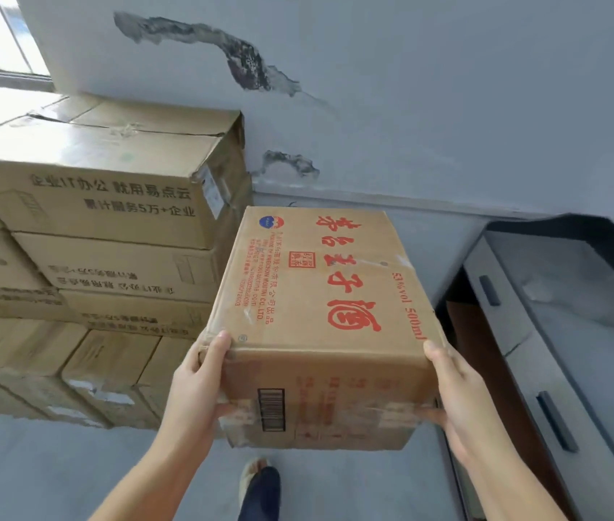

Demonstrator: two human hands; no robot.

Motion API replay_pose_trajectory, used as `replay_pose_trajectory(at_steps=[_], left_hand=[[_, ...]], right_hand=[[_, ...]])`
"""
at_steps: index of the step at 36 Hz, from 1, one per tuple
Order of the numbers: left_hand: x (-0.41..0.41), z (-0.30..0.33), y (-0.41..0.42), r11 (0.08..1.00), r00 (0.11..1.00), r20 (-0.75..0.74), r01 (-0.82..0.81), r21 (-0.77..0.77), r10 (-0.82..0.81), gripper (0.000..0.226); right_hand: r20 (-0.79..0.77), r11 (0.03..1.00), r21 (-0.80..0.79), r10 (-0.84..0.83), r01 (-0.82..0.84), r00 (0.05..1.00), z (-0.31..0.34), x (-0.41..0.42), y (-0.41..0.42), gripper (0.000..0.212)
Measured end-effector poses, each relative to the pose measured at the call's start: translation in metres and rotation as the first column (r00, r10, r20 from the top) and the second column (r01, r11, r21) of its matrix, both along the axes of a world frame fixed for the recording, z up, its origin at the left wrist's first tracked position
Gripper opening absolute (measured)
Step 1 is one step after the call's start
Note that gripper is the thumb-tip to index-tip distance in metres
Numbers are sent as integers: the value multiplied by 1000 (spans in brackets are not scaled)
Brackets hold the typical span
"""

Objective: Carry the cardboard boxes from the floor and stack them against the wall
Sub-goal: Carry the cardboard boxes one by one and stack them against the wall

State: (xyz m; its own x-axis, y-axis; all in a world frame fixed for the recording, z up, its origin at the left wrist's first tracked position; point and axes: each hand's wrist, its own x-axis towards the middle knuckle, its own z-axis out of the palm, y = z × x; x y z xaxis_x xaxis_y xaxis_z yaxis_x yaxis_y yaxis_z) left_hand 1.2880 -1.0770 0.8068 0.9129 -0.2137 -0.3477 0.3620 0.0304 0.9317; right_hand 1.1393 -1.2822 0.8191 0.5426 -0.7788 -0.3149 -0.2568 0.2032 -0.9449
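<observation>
Cardboard boxes, brown and printed with black characters, stand stacked in several layers (106, 204) at the left, against the pale grey wall (448, 107), whose paint is peeled in dark patches. A grey cabinet with dark bar handles (561, 351) runs along the right edge of the grey floor (34, 471). Between stack and cabinet, a smaller brown cardboard box with large red characters on its top (320, 306) is held up in the air, clear of the floor, its far end towards the wall and just beside the stack's right side. The left hand (196, 385) grips the near left corner, thumb on the top edge, fingers curled under and behind. The right hand (455, 392) clasps the near right corner the same way, thumb up on the edge. Below the box, a foot in a dark shoe (260, 490) shows on the floor.
</observation>
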Motion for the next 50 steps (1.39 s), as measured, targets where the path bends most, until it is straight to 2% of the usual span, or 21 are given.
replay_pose_trajectory(at_steps=[3, 13, 16, 20, 24, 27, 29, 31, 34, 38, 41, 50], left_hand=[[59, 0, -32, 1000, 1000, 11, 8, -4, -8, 23], [238, -11, -111, 992, 995, -63, 89, 94, -83, 43], [267, -31, -127, 987, 988, -133, 92, 130, -74, 54], [280, -70, -134, 961, 984, -148, 132, 245, -98, 48], [281, -94, -133, 920, 974, -214, 154, 360, -79, 68], [280, -100, -137, 955, 906, -421, 92, 281, 37, 76], [281, -102, -141, 989, 837, -544, 22, 145, 61, 69], [284, -100, -147, 998, 812, -580, -45, 53, 67, 54], [294, -97, -157, 996, 812, -579, -90, 4, 76, 43], [316, -98, -168, 992, 828, -554, -121, -26, 86, 58], [330, -96, -177, 992, 847, -520, -128, -4, 107, 58], [336, -99, -182, 997, 868, -492, -71, 2, 63, 72]], right_hand=[[15, 999, 10, -35, 35, 999, -7, 57, -28, 14], [-15, 997, 71, -13, 14, 1000, -27, 219, -110, 20], [-38, 995, 96, 28, -24, 999, -47, 249, -125, 22], [-156, 976, 171, 160, -133, 975, -87, 268, -139, 40], [-271, 936, 306, 262, -175, 926, -101, 266, -144, 53], [-288, 911, 361, 314, -201, 905, -101, 266, -151, 59], [-276, 906, 360, 330, -221, 903, -100, 270, -155, 58], [-260, 910, 346, 328, -230, 908, -101, 276, -160, 56], [-212, 912, 324, 330, -252, 920, -108, 287, -170, 54], [-166, 911, 309, 335, -273, 928, -115, 310, -182, 52], [-159, 910, 302, 343, -286, 926, -115, 328, -190, 50], [-227, 931, 237, 330, -276, 916, -107, 335, -189, 50]])
